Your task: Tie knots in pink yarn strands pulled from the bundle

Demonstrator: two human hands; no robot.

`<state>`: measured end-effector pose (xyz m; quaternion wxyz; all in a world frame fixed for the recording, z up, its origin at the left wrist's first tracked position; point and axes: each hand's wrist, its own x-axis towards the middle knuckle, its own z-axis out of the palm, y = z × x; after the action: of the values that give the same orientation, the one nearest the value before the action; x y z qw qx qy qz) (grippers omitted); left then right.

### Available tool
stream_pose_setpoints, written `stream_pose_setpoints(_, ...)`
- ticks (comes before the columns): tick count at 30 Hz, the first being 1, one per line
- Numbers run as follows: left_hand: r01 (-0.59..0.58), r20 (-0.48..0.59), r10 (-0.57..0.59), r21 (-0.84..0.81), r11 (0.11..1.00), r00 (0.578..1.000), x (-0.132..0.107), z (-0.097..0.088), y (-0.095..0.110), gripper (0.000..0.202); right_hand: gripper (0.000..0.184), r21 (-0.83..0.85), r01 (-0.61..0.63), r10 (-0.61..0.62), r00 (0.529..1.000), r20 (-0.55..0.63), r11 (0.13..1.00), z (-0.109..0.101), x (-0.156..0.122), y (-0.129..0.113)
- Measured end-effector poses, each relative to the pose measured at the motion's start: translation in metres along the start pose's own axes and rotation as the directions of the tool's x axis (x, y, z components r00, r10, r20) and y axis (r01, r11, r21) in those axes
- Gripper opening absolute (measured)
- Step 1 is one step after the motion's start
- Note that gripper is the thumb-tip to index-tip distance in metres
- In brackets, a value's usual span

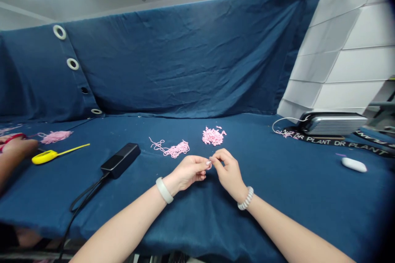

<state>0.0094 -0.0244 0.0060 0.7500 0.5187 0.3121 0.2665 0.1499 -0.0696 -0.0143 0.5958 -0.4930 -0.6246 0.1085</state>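
Note:
My left hand (189, 171) and my right hand (227, 170) meet over the blue cloth table (277, 197). Both are pinched, fingertips touching around a tiny pale piece I cannot make out. Just beyond them lies a loose tangle of pink yarn (173, 148). To its right sits a small heap of short pink yarn bits (213, 136). A pale bangle circles my left wrist and a beaded bracelet my right.
A black power pack (121, 160) with a cable lies at the left, near a yellow tape measure (46, 156). Another person's hand (17, 147) and more pink yarn (55, 136) are at the far left. A silver device (335, 123), a printed black strap and a white capsule (354, 164) sit at the right.

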Motion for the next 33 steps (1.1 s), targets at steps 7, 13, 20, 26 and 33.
stream_pose_setpoints(7, 0.1, 0.073, -0.123, 0.269, 0.958, 0.99, 0.0, -0.009, 0.001, 0.031, 0.018, 0.057, -0.003, -0.017, 0.943, 0.333, 0.998, -0.01, 0.003, 0.0)
stream_pose_setpoints(13, 0.044, 0.102, -0.073, 0.265, 0.963, 0.992, 0.003, -0.009, -0.003, 0.03, 0.019, 0.239, -0.336, 0.26, 0.918, 0.298, 0.911, -0.006, 0.006, 0.003)
stream_pose_setpoints(20, -0.12, 0.034, 0.117, 0.077, 0.99, 0.993, 0.004, -0.005, -0.003, 0.028, 0.026, 0.704, -0.501, 0.786, 0.605, -0.131, 0.503, -0.026, 0.027, 0.035)
stream_pose_setpoints(26, -0.2, 0.029, 0.199, 0.031, 0.979, 0.98, 0.003, -0.003, -0.004, 0.026, 0.016, 0.658, -0.65, 0.669, 0.685, 0.288, 0.381, -0.026, 0.023, 0.02)
stream_pose_setpoints(33, -0.183, 0.059, 0.179, 0.069, 0.981, 0.982, 0.005, -0.003, -0.008, 0.023, 0.035, 0.441, -0.764, 0.425, 0.634, 0.646, 0.47, -0.001, 0.002, 0.008)
